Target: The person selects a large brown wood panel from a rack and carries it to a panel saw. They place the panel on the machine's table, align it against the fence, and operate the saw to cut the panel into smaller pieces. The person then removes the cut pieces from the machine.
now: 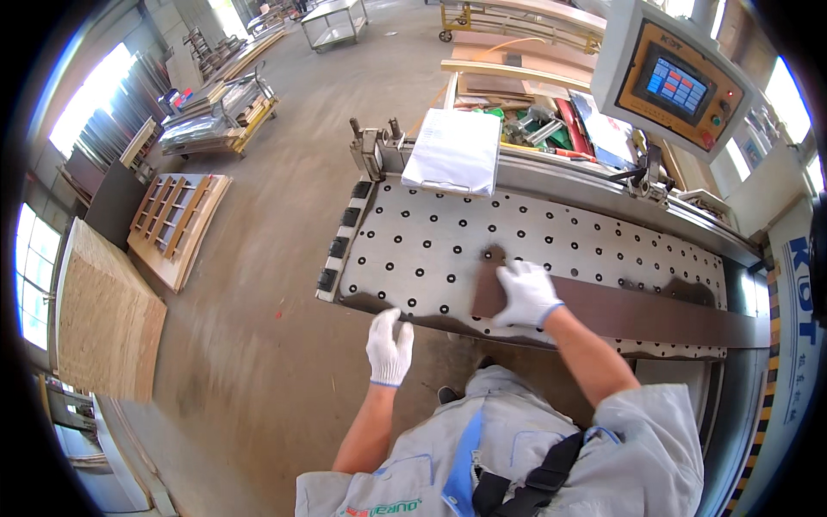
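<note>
A long dark brown board (655, 314) lies along the machine's perforated metal table (405, 226), its far right end reaching the silver frame. My right hand (527, 295), in a white knit glove, spans the board near its left end, thumb at the near edge and fingers toward the far edge. It looks gripped across the width, though slightly blurred. My left hand (390, 346), also gloved in white, hovers at the table's front edge, left of the board. Its thumb and fingers are apart, with nothing visible in them.
A clipboard with white papers (452, 151) rests at the table's back. A control panel (676, 82) hangs at upper right. Black rollers (338, 247) line the table's left end. Behind lie tools and boards; at left stand a plywood box (108, 314) and a loaded cart (220, 116).
</note>
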`<state>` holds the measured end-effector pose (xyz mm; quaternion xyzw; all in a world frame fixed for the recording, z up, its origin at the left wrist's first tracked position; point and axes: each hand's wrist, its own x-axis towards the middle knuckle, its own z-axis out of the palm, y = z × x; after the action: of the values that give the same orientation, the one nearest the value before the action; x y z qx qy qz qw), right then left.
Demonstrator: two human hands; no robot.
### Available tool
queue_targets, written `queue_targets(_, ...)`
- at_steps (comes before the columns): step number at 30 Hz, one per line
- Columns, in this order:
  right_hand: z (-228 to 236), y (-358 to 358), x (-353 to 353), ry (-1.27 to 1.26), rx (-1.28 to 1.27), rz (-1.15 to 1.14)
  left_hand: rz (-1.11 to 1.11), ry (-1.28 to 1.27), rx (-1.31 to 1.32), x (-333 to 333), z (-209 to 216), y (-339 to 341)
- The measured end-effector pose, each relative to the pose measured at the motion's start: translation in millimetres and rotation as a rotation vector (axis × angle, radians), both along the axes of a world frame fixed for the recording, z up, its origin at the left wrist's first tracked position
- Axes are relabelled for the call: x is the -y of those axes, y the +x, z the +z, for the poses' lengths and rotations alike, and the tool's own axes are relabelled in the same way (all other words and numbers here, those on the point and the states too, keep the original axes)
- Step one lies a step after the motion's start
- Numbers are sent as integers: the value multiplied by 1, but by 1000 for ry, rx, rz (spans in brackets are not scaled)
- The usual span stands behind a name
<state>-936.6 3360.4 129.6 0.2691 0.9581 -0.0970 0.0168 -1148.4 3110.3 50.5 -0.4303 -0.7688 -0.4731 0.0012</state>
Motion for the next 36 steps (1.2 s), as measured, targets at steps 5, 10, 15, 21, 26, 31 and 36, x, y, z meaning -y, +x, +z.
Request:
queue_targets(5, -50, -133, 44, -41, -468, 219, 159, -282, -212, -58, -11, -83)
queue_targets(10, -40, -123, 38, -101, -470, 155, 271, -395, -234, -37, -27, -173)
queue_targets(15, -36, -14, 12, 36, -462, -216, 309, -490, -569, -45, 31, -196)
queue_targets(21, -73, 97, 26, 319, -164, -1081, 124, -466, -23, -50, -32, -239)
queue_targets(26, -76, 62, 29, 162, -53, -1562, 26, -488, -84, -57, -31, -253)
queue_targets(31, -69, 9, 6, 110, -24, -1544, -8, -574, -102, -87, -28, -301)
queue_targets(36, -71, -38, 2, 88, -42, -1511, -20, -577, 61, -100, -30, -347)
